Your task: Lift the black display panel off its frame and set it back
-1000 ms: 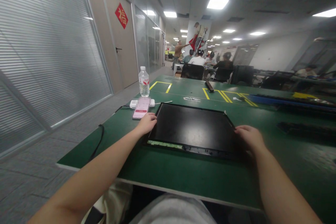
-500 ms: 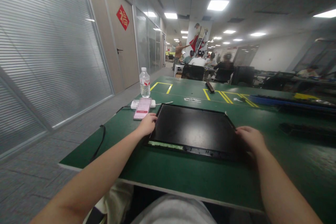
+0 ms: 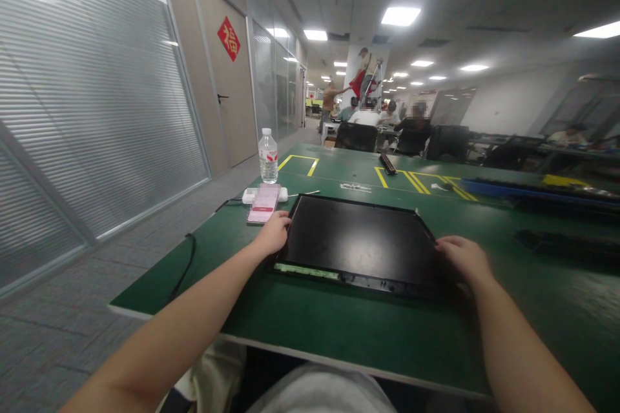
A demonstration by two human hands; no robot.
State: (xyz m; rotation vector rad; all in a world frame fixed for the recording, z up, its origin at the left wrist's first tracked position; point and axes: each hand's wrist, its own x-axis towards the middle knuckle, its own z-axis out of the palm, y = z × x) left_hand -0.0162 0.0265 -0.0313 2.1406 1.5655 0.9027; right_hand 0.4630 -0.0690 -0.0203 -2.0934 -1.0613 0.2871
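Note:
A flat black panel [image 3: 361, 242] lies on the green table [image 3: 339, 329] in front of me, with a pale green strip along its near edge. My left hand [image 3: 274, 232] rests curled against the panel's left edge, fingers closed on it. My right hand [image 3: 462, 257] sits at the panel's right edge with its fingers bent over the rim. Both forearms reach in from the bottom of the view.
A pink phone [image 3: 264, 204] and a white charger [image 3: 252, 194] lie left of the panel, a water bottle [image 3: 268, 156] behind them. A black cable [image 3: 186, 261] hangs off the left edge. Long dark strips [image 3: 557, 240] lie at right. People sit far behind.
The view has tilted up slightly. Both hands stay on the panel's edges and the panel has not moved.

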